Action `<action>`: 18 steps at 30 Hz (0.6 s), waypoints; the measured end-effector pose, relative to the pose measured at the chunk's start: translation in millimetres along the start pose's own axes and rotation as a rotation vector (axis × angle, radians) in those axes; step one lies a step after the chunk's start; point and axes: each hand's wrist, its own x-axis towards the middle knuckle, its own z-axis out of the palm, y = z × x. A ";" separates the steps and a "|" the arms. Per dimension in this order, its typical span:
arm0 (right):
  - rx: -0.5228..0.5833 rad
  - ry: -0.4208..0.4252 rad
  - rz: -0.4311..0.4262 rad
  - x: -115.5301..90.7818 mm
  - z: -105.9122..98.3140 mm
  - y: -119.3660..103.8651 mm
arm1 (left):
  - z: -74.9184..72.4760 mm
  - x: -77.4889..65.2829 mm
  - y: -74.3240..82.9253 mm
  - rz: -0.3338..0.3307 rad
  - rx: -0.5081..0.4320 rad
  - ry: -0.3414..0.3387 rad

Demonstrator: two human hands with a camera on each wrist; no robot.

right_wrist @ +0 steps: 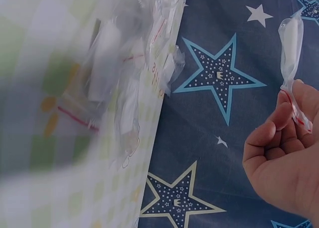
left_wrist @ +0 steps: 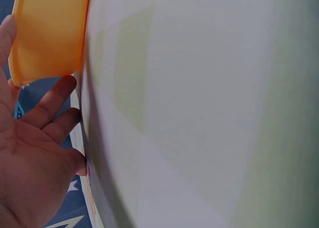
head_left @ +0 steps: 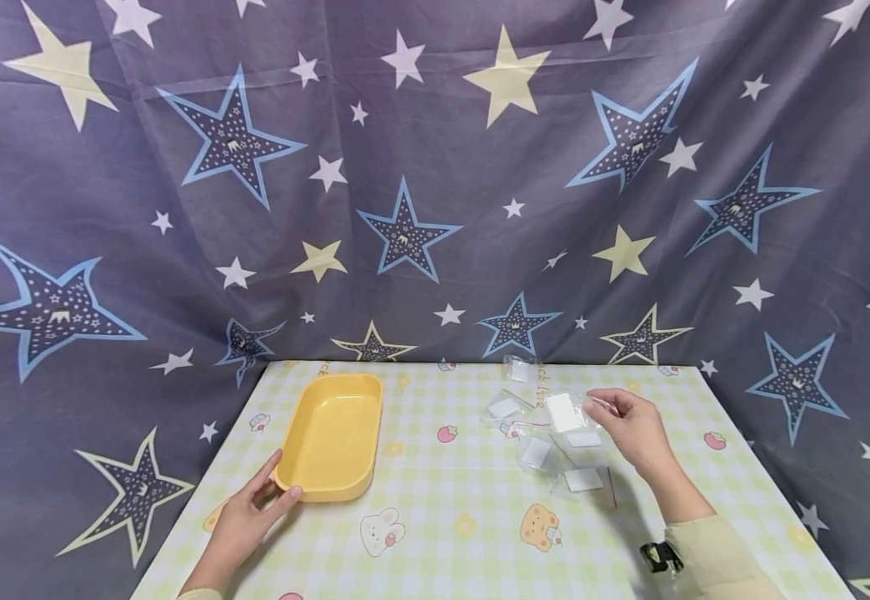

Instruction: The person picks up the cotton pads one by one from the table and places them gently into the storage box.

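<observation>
A yellow rectangular tray (head_left: 333, 437) sits on the left of the table. My left hand (head_left: 246, 510) grips its near left corner, thumb at the near rim and fingers along the outer side; in the left wrist view the thumb lies against the tray wall (left_wrist: 50, 38). On the right, my right hand (head_left: 633, 429) pinches the top of a small clear zip bag (head_left: 564, 412) holding a white block. The bag (right_wrist: 290, 48) stands up from the fingertips in the right wrist view, its red seal line near the thumb. Below it lie several similar bags (head_left: 583, 479).
Another bag (head_left: 519, 369) lies at the table's back edge, and one (head_left: 506, 407) lies left of the group. A checked cloth with cartoon prints covers the table (head_left: 435, 475). Behind it hangs a dark curtain (head_left: 435, 150) with stars.
</observation>
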 end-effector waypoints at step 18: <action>0.029 -0.044 0.017 1.6 19.0 -11.2 | 0.7 -1.9 2.2 0.007 0.018 0.017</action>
